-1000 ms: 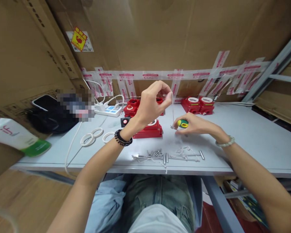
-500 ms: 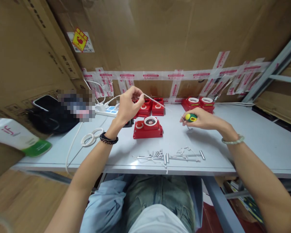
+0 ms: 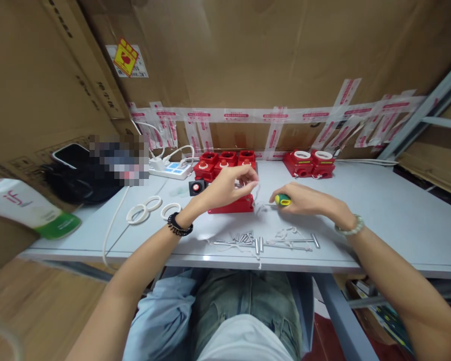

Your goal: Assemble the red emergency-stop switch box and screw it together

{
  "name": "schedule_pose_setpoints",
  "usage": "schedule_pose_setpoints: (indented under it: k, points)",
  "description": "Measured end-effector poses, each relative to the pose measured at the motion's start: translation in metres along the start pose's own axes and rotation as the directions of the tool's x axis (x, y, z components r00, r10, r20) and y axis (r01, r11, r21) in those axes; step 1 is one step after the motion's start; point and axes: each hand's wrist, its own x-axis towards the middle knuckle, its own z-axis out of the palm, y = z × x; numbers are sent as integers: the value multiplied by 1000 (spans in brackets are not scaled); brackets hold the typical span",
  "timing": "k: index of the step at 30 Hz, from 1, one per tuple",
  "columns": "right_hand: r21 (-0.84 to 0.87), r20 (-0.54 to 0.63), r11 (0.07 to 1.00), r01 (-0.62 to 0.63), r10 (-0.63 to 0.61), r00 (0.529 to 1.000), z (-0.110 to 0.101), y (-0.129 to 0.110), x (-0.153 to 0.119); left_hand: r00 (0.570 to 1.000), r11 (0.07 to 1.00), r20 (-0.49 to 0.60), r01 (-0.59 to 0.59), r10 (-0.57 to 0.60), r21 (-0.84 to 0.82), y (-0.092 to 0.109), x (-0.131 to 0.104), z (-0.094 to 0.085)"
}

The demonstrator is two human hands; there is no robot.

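Over the red box (image 3: 233,207) at the middle of the table, my left hand (image 3: 240,183) pinches a thin white cord (image 3: 257,191) that hangs at the box's right end. My left hand hides most of the top of that box. To the right, my right hand (image 3: 298,198) is wrapped round a green and yellow screwdriver (image 3: 283,200), whose shaft points left toward the cord. The cord's lower end is blurred near the screwdriver's tip. Metal screws and pins (image 3: 245,237) lie nearer the table's front edge, with metal rods and more white cord around them.
Several red boxes (image 3: 204,165) stand at the back, and two with white rings (image 3: 302,163) are at the back right. White rings (image 3: 138,214), a power strip (image 3: 173,169), a black square part (image 3: 196,187) and a tube (image 3: 30,208) are on the left.
My left hand has moved right and down, over the red box. The stretched cord now hangs bunched near the screwdriver. My right hand has shifted slightly left and down.
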Motion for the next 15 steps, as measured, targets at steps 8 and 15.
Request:
schedule_pose_setpoints:
  k: [8, 15]
  points:
    - [152, -800, 984, 88, 71, 596, -23, -11, -4, 993, 981, 115, 2, 21, -195, 8, -13, 10]
    - [598, -757, 774, 209, 459, 466, -25, -13, -1, 999, 980, 30, 16, -10, -197, 1, -14, 11]
